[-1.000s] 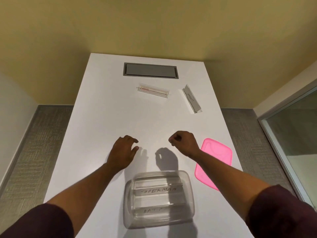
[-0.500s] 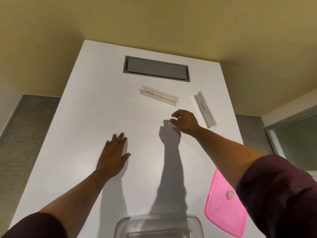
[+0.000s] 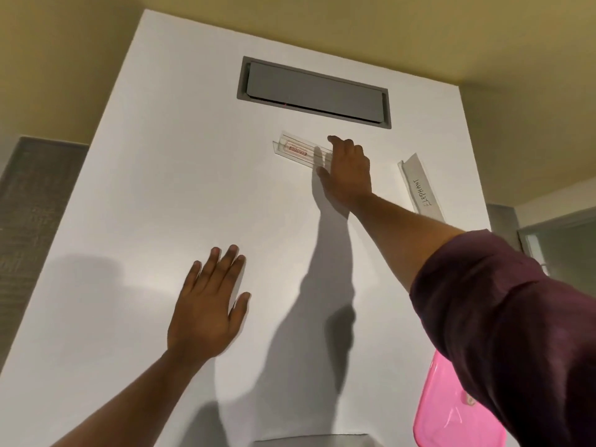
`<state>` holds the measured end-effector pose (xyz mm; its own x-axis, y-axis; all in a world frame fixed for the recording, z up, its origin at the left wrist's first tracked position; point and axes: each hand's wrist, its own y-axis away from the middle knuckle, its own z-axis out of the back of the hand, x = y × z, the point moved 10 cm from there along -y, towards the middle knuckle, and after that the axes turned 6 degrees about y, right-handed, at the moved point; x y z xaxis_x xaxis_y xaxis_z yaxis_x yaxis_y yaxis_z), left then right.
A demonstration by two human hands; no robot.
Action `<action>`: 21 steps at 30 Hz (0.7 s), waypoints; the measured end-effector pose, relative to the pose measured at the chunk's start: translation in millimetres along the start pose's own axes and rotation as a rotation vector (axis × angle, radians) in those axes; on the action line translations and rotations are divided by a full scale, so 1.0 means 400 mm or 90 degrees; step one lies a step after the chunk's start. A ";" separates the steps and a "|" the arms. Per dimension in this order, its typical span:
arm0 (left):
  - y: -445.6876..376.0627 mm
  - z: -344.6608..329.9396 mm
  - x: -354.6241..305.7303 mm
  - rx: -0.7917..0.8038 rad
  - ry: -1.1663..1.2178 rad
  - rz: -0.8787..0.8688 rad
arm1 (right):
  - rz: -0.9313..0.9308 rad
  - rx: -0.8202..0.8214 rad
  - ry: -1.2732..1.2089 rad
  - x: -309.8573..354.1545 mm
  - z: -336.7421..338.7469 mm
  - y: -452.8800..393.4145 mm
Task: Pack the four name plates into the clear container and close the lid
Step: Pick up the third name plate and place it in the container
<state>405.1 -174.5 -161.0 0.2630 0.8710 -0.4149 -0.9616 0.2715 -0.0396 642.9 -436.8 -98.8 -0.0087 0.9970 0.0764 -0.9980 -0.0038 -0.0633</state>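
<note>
A clear name plate with a red label (image 3: 295, 149) lies on the white table (image 3: 161, 188) just below a grey hatch. My right hand (image 3: 348, 171) reaches far forward and covers its right end, fingers on the far edge and thumb on the near edge. A second name plate marked ELEPHANT (image 3: 422, 188) lies to the right of that hand, untouched. My left hand (image 3: 209, 304) rests flat on the table with fingers spread, holding nothing. Only the rim of the clear container (image 3: 309, 441) shows at the bottom edge. The pink lid (image 3: 451, 414) lies at the lower right, partly behind my sleeve.
A grey rectangular hatch (image 3: 312, 91) is set into the table near its far end. The table's far edge meets a yellow wall. Grey carpet shows past the left and right table edges.
My right hand has moved forward and left onto the right end of the red-label plate. My left hand has flattened on the table. The view has moved forward, so the container dropped almost out of sight.
</note>
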 end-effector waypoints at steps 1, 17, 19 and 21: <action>0.001 -0.001 0.000 -0.002 0.000 -0.001 | -0.002 -0.013 0.024 0.005 -0.010 0.002; 0.005 -0.005 0.006 0.042 -0.003 0.046 | -0.012 0.000 0.118 -0.005 0.100 0.251; 0.004 0.004 0.001 0.061 -0.017 0.060 | 0.008 0.046 0.114 -0.004 0.126 0.313; -0.001 0.014 -0.010 0.099 -0.018 0.074 | 0.030 0.112 0.103 -0.007 0.144 0.376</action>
<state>404.8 -176.0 -154.1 0.1548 0.9105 -0.3833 -0.9624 0.2266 0.1497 489.4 -444.5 -51.0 -0.0595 0.9947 -0.0835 -0.9924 -0.0499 0.1125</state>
